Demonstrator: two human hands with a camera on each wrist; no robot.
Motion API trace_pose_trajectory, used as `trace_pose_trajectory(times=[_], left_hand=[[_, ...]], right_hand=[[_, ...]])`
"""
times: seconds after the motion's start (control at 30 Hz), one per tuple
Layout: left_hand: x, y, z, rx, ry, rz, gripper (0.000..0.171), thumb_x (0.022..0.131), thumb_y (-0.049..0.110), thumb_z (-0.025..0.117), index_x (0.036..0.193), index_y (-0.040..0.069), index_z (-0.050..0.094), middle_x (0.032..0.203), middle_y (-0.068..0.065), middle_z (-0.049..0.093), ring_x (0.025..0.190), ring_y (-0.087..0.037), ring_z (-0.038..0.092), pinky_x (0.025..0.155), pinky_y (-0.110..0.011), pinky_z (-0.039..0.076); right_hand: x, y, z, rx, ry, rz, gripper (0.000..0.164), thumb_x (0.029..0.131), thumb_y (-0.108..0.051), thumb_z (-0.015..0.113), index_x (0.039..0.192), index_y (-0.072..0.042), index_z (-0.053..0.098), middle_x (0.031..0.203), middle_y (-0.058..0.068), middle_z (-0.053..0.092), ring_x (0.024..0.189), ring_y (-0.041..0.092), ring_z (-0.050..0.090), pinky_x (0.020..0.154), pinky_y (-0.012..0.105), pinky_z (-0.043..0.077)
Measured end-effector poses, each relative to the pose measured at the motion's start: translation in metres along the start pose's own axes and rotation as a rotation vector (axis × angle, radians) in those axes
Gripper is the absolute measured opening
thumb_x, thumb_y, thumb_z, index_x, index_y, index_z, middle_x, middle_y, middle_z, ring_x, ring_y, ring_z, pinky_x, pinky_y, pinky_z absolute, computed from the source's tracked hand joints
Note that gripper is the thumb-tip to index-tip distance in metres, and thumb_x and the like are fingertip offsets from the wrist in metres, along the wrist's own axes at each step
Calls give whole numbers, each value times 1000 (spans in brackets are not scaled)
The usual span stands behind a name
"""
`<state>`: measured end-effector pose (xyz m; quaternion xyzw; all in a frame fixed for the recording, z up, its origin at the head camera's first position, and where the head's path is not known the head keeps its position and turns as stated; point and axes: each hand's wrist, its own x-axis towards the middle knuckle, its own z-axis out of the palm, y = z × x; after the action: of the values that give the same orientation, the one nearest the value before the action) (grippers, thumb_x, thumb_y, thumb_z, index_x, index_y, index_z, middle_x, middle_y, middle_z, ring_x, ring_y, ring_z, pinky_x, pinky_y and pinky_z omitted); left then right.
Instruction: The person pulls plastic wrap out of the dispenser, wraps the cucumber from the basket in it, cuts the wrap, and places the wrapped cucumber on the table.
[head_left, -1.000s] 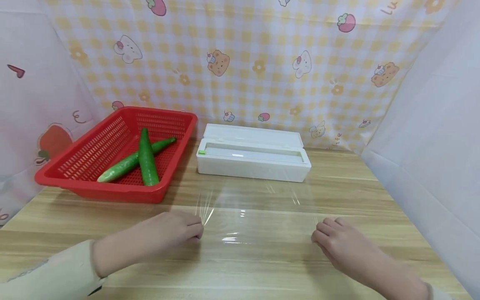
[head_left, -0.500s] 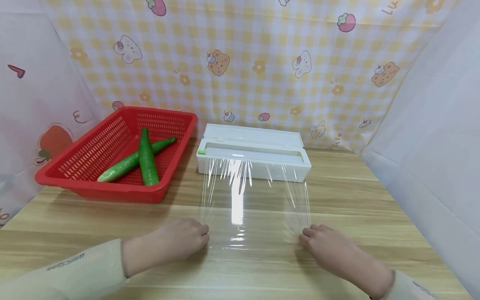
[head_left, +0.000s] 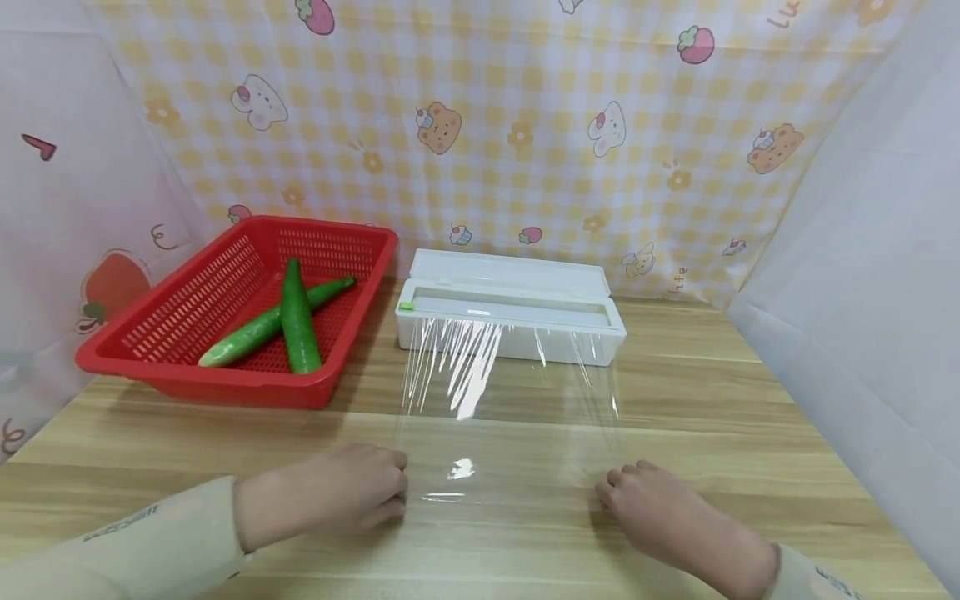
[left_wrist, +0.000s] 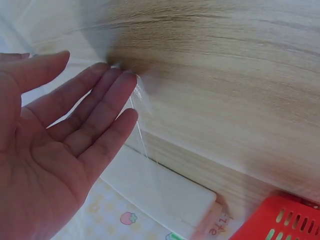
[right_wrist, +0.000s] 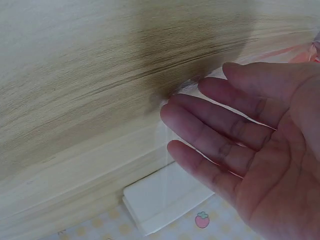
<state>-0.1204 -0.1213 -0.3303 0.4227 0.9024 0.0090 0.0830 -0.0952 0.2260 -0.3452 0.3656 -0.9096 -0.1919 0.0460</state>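
Observation:
A clear sheet of cling film (head_left: 517,433) stretches from a white cling film dispenser (head_left: 517,343) towards the front of the table. At the film's near left corner is my left hand (head_left: 352,487); its fingertips touch the film at the tabletop. My right hand (head_left: 656,508) is at the near right corner in much the same way. Both wrist views show the fingers fairly straight and the thumbs apart from them, with film under the fingertips. The dispenser's lid (head_left: 510,271) is raised, and a small green slider (head_left: 406,306) sits at its left end.
A red plastic basket (head_left: 217,377) stands at the back left with two crossed cucumbers (head_left: 300,329) inside. Behind the wooden table (head_left: 720,425) hangs a checked curtain (head_left: 517,92). White cloth (head_left: 862,275) lines the right side.
Both hands have come closer together and slightly towards the front, drawing the film taut from the dispenser. In the last half second, the left hand has shifted slightly left and its fingers have spread.

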Motion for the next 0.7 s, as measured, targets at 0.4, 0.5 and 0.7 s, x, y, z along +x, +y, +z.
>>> trace_pose_trajectory(times=[0.4,0.5,0.7], left_hand=[[-5,-1,-7,-76,-14,6,11,84,25,66,80,16,70,70,11,52,63,-1,48,59,-22,45],[-6,-1,-5,-54,2,14,10,84,26,66,79,17,69,70,11,51,63,-1,47,58,-22,44],[-5,-3,-2,-23,31,52,8,83,26,67,77,21,67,72,12,52,65,-2,50,59,-22,45]], right_hand=[[-3,3,0,100,24,22,18,79,-24,69,68,-17,56,62,-8,48,56,9,48,54,25,38],[-3,5,-1,135,12,29,19,79,-26,69,69,-19,55,63,-9,47,57,9,49,54,26,37],[-3,6,-5,191,-37,36,18,79,-25,69,71,-19,55,65,-9,48,58,7,48,55,27,37]])
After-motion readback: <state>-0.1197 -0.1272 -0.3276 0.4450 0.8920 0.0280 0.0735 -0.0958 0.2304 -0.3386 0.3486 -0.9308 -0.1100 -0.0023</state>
